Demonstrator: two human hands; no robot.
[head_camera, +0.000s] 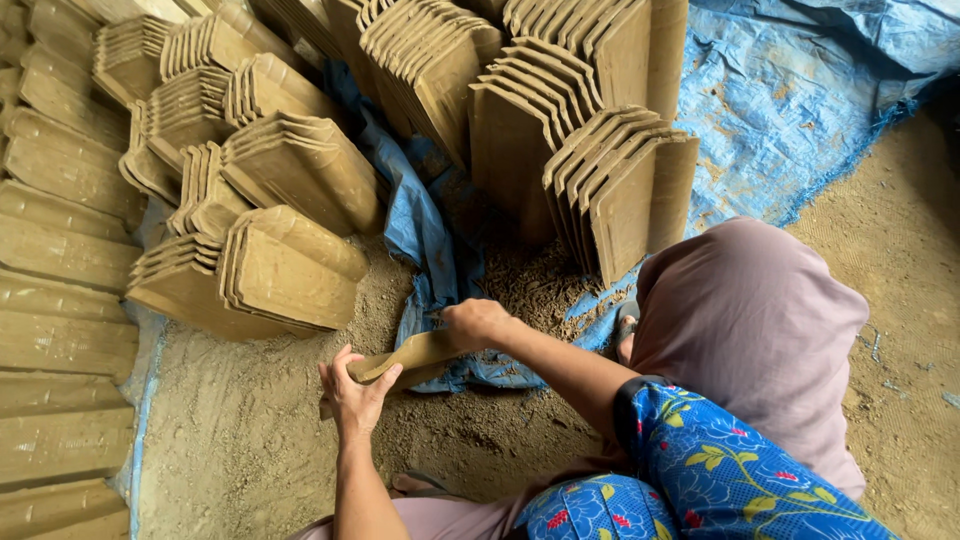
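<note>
— What lies around the hands?
— Far left, flat rows of clay tiles (60, 330); next, leaning stacks of tiles (285, 275); then a crumpled blue tarp (425, 235) and upright tiles (625, 195), close ahead on the sandy floor (230, 430).
— And the piece being held?
— An olive-brown raw clay tile (405, 357), low over the floor. The left hand (355, 395) cups its near end; the right hand (478, 322) is closed on its far end.

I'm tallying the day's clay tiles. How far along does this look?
Many tiles already stand in leaning rows and flat stacks. In hand: one tile, its near end in the left hand, the right hand on its far end. How many remain cannot be told; no unworked pile shows.
</note>
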